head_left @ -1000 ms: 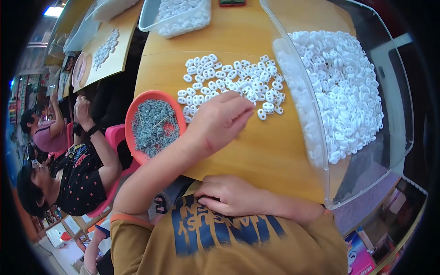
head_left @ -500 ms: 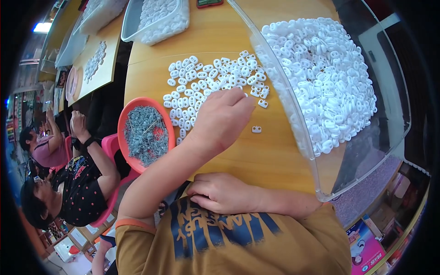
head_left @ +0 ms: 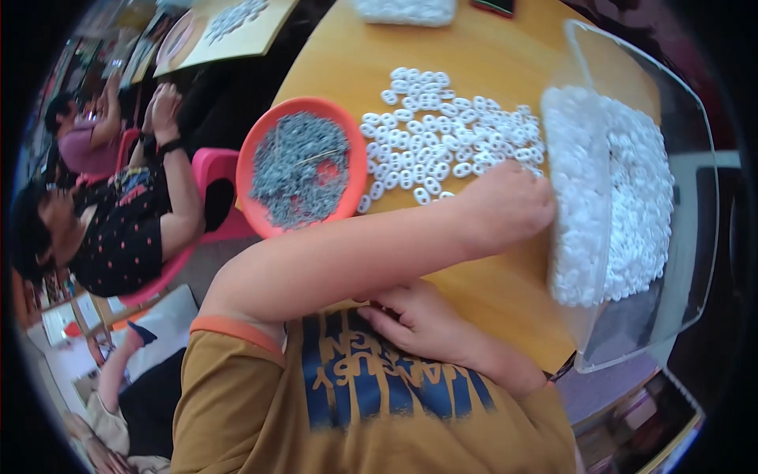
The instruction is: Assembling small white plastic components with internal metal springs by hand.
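Pieces point(head_left: 452, 142), white, on table point(head_left: 493, 304), left hand point(head_left: 512, 197) near

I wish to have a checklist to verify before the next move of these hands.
1. Left grip holding a piece: cannot tell; its underside is hidden.
2. Right grip apart from the loose white oval two-hole plastic pieces: ok.
3. Loose pieces all separated: not ok; many touch.
4. Orange oval plastic bowl stocked with small grey parts: ok.
5. Clear plastic bin stocked with white pieces: ok.

white pieces point(head_left: 430, 123), orange bowl point(head_left: 358, 154), pink-dotted black shirt point(head_left: 126, 237)
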Demonstrator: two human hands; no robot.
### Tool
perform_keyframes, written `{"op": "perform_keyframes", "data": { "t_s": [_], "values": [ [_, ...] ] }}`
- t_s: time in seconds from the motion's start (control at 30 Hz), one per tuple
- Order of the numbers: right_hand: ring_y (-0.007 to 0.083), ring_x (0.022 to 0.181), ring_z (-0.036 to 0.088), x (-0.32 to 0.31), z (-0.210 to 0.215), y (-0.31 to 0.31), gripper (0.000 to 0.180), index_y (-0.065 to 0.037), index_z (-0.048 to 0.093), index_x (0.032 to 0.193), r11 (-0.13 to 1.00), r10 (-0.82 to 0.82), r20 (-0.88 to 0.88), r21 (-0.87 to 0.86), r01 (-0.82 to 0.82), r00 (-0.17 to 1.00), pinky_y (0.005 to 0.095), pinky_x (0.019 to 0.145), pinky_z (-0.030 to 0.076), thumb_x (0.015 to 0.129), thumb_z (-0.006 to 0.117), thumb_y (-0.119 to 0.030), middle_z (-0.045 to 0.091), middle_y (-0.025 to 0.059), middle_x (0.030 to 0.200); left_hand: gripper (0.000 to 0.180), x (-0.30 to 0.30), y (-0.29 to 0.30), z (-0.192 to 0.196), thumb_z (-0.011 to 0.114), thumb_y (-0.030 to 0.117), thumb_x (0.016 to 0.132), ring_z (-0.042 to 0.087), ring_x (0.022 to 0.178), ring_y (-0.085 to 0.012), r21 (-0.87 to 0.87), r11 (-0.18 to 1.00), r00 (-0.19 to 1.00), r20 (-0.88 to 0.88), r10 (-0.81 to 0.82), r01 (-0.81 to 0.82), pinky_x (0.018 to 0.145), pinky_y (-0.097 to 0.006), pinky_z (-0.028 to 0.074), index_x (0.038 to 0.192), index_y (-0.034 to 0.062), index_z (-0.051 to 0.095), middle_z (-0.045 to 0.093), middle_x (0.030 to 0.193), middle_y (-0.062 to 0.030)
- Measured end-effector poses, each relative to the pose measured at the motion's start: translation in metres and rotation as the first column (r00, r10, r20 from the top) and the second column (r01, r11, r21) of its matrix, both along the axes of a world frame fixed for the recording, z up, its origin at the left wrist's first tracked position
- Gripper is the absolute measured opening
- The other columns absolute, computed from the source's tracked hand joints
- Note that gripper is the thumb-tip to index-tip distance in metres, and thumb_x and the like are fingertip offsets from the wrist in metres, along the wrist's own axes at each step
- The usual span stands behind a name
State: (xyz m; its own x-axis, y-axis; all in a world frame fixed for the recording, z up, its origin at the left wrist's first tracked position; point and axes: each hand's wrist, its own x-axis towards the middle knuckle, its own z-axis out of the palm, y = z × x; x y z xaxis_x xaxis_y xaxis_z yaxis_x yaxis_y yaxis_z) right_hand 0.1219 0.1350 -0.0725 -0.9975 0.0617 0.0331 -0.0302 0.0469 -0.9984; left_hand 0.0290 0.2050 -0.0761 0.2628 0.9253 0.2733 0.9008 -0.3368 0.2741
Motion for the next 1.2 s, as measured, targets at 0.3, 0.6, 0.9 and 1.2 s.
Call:
{"op": "perform_keyframes", "data": {
  "t_s": [0.3,0.6,0.9,1.2],
  "values": [
    [0.0317,0.088,0.055,-0.008,-0.003,-0.009,0.023,-0.002,0.056,0.102,0.995,0.078,0.059,-0.068,-0.074,0.995,0.0366,0.078,0.042,0.08,0.051,-0.007,0.059,0.0157,0.092,0.012,0.001,-0.003,-0.008,0.054,0.011,0.068,0.059,0.065,-0.0251,0.016,0.996,0.981,0.177,0.082,-0.086,0.058,-0.035,0.048,0.062,0.0049,0.062,0.057,0.069,-0.0127],
    [0.0146,0.103,0.049,0.017,-0.006,-0.008,0.023,0.002,0.053,0.107,0.997,0.056,0.393,-0.07,-0.031,0.918,0.029,0.086,0.04,0.085,0.05,-0.004,0.056,0.01,0.109,0.014,-0.024,-0.085,0.035,0.053,0.011,0.07,0.056,0.064,-0.0291,0.111,0.953,0.843,0.503,0.191,-0.283,0.056,-0.038,0.045,0.08,0.0014,0.054,0.053,0.072,-0.0131],
    [0.0279,0.074,0.053,-0.073,0.036,0.003,0.015,0.0,0.056,0.087,0.685,-0.222,-0.107,0.69,0.233,0.969,0.0372,0.064,0.041,0.072,0.058,0.0,0.053,0.0118,0.079,0.013,-0.039,-0.222,0.047,0.056,0.001,0.078,0.05,0.059,-0.0056,-0.379,0.771,0.038,0.887,0.461,-0.511,0.053,-0.019,0.04,0.09,0.0023,0.055,0.052,0.072,-0.0015],
    [0.0284,0.073,0.053,-0.147,0.02,-0.004,0.006,-0.004,0.054,0.067,0.359,-0.023,-0.105,0.927,0.106,0.994,0.0386,0.067,0.042,0.067,0.06,-0.007,0.054,0.0103,0.072,0.009,-0.041,-0.268,0.025,0.055,0.005,0.083,0.048,0.062,-0.0016,-0.625,0.723,-0.436,0.761,0.48,-0.294,0.052,-0.015,0.04,0.091,0.0045,0.051,0.055,0.078,0.0005]
  ]
}}
